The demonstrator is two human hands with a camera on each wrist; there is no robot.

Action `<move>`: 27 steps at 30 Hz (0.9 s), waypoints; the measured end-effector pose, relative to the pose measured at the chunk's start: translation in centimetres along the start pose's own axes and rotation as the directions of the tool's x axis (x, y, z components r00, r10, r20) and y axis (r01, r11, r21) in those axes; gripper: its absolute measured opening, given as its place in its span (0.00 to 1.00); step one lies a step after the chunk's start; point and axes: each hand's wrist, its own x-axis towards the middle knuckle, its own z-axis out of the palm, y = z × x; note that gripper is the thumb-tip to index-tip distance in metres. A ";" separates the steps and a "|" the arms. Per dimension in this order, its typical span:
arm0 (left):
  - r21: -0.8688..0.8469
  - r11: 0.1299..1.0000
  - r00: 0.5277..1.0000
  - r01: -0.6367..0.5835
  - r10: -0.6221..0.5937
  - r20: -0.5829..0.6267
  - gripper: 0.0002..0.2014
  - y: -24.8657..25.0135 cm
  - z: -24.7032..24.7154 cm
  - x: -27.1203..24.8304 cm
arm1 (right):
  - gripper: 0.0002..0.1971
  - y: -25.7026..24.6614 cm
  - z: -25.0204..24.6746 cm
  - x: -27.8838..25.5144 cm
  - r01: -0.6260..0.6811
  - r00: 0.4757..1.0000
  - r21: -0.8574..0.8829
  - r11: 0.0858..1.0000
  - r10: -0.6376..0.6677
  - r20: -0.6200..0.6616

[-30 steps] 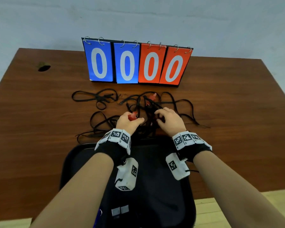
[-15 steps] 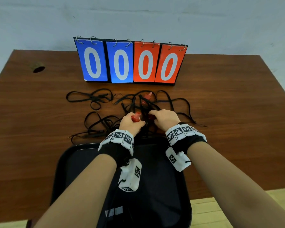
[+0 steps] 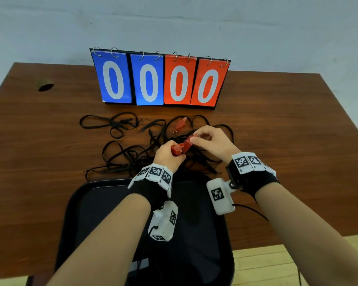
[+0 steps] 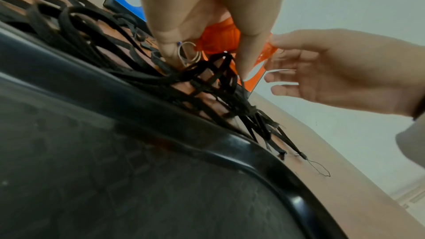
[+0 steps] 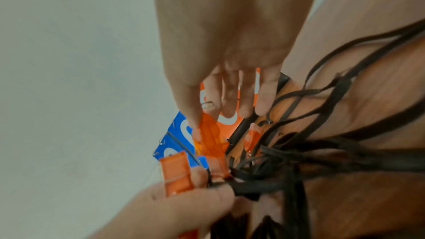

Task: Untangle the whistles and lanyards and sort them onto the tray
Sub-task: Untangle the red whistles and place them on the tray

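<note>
Three red whistles are counted: one gripped in the left hand, one pinched by the right hand, and one lying on the table behind them. One black tray and one scoreboard with four zero cards, two blue and two red, are seen. The black lanyards are too tangled to be counted.

Tray partly behind forearms
</note>
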 end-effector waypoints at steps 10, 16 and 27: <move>-0.561 0.827 0.996 0.037 -0.077 -0.049 0.06 0.9 -1.7 0.2 | 0.05 -1.3 2.2 0.4 -0.199 0.980 0.521 0.830 0.184 0.080; -0.710 0.704 0.979 0.032 -0.165 -0.119 0.08 -0.4 -2.9 1.0 | 0.04 -2.0 3.6 1.4 -0.253 0.966 0.758 0.601 0.201 0.163; -0.715 0.695 0.979 0.079 -0.188 -0.075 0.05 -1.3 -4.5 1.5 | 0.24 -0.9 3.5 5.7 0.059 0.992 -0.561 0.826 -0.109 -0.056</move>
